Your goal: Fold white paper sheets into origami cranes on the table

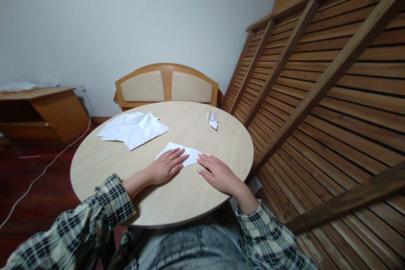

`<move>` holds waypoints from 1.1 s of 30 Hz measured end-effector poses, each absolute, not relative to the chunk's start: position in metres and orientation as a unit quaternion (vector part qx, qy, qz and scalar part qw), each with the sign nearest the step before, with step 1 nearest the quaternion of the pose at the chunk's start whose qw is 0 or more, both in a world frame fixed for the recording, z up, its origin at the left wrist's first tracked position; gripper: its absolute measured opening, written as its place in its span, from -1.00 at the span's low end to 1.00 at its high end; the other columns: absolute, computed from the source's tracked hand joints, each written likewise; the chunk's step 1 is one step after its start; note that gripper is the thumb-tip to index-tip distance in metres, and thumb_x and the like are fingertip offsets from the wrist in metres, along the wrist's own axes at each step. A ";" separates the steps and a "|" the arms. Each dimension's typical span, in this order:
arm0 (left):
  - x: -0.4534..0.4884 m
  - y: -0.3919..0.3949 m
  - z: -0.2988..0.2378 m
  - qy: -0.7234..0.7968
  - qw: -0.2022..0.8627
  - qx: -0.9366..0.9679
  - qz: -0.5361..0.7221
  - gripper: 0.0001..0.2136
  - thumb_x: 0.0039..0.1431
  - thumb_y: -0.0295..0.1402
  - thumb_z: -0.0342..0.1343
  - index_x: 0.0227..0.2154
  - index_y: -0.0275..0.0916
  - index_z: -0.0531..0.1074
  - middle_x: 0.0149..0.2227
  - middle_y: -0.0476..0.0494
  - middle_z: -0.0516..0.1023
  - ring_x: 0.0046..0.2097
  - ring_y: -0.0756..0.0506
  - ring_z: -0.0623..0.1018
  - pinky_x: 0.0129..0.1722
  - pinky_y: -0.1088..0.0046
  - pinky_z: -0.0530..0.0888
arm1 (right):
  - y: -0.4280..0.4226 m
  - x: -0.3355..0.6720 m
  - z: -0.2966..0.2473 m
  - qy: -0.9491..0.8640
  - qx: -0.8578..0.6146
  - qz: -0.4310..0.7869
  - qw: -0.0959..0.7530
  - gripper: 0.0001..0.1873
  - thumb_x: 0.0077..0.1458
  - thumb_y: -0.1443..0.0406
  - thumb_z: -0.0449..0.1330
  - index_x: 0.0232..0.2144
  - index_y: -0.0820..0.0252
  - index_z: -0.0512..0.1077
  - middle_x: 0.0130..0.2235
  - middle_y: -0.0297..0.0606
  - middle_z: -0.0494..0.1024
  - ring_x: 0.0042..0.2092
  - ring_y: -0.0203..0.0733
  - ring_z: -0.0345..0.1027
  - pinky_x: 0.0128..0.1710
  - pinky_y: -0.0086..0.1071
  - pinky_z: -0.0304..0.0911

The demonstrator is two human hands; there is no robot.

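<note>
A folded sheet of white paper (pixel 191 159) lies on the round table (pixel 148 202) in front of me, partly covered by my fingers. My left hand (pixel 167 165) rests flat on its left part, fingers stretched and a little apart. On its right end lie the fingertips of my right hand (pixel 218 174), the hand flat with its thumb apart. Farther back on the right stands a small folded paper crane (pixel 212 120). To the left, several creased white sheets (pixel 134 128) are spread in a loose pile.
Close by on the right leans a large slatted wooden frame (pixel 316 105). A padded headboard (pixel 166 86) stands behind the table against the wall. At the far left is a low wooden cabinet (pixel 63 114), with a white cable (pixel 47 168) running across the floor.
</note>
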State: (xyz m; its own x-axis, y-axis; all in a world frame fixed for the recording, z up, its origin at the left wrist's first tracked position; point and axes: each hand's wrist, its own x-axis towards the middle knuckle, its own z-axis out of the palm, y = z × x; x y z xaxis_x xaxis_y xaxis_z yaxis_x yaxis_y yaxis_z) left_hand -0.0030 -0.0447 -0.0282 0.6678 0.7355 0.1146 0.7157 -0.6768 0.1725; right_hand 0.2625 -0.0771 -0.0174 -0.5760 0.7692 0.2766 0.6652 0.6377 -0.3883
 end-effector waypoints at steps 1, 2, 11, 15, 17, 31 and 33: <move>-0.003 -0.045 -0.029 0.397 0.055 0.911 0.092 -0.52 0.43 -0.10 -0.28 0.31 -0.07 0.14 0.39 -0.12 0.07 0.39 -0.20 0.07 0.34 0.10 0.04 | -0.078 0.263 -0.017 -0.879 -0.409 0.120 0.215 -0.53 0.28 0.20 0.08 0.18 0.20 0.36 0.24 -0.06 0.33 0.30 -0.08 0.14 0.33 -0.04 -0.02; -0.003 -0.044 -0.029 0.397 0.054 0.911 0.095 -0.53 0.43 -0.10 -0.27 0.31 -0.05 0.14 0.39 -0.11 0.07 0.39 -0.19 0.08 0.34 0.10 0.04 | -0.078 0.263 -0.017 -0.879 -0.409 0.117 0.214 -0.53 0.28 0.19 0.08 0.19 0.18 0.36 0.25 -0.07 0.33 0.31 -0.08 0.13 0.32 -0.04 -0.02; 0.000 -0.047 -0.024 0.412 0.054 0.907 0.073 -0.50 0.42 -0.08 -0.30 0.31 -0.10 0.15 0.39 -0.18 0.08 0.39 -0.22 0.07 0.33 0.03 0.03 | -0.081 0.262 -0.011 -0.903 -0.389 0.113 0.144 -0.53 0.35 0.08 -0.04 0.25 -0.08 0.27 0.37 -0.25 0.10 0.39 -0.07 -0.10 0.34 0.03 -0.17; -0.001 -0.047 -0.025 0.407 0.054 0.908 0.084 -0.52 0.42 -0.08 -0.28 0.30 -0.06 0.16 0.38 -0.16 0.10 0.38 -0.22 0.09 0.32 0.03 0.03 | -0.082 0.261 -0.009 -0.902 -0.391 0.122 0.139 -0.52 0.33 0.05 -0.02 0.24 -0.08 0.28 0.36 -0.24 0.14 0.39 -0.06 -0.09 0.34 0.04 -0.19; -0.001 -0.047 -0.025 0.410 0.055 0.907 0.081 -0.52 0.42 -0.08 -0.28 0.31 -0.03 0.14 0.39 -0.16 0.09 0.38 -0.21 0.09 0.32 0.02 0.01 | -0.085 0.257 -0.007 -0.896 -0.401 0.131 0.136 -0.50 0.33 0.03 -0.02 0.23 -0.04 0.29 0.35 -0.21 0.15 0.39 -0.04 -0.10 0.35 0.06 -0.21; 0.002 -0.051 -0.020 0.428 0.065 0.899 0.070 -0.53 0.42 -0.07 -0.29 0.31 0.02 0.13 0.39 -0.14 0.09 0.38 -0.25 0.10 0.29 -0.14 -0.07 | -0.106 0.234 -0.015 -0.876 -0.444 0.108 0.155 -0.33 0.30 -0.01 -0.02 0.31 0.24 0.16 0.35 -0.02 0.14 0.39 0.02 -0.09 0.35 -0.03 -0.11; 0.003 -0.050 -0.020 0.430 0.067 0.897 0.073 -0.53 0.42 -0.06 -0.29 0.31 0.02 0.14 0.39 -0.15 0.09 0.38 -0.25 0.10 0.29 -0.16 -0.07 | -0.106 0.234 -0.014 -0.880 -0.439 0.105 0.151 -0.33 0.30 -0.02 -0.02 0.31 0.18 0.16 0.35 -0.04 0.14 0.38 0.03 -0.08 0.35 -0.02 -0.11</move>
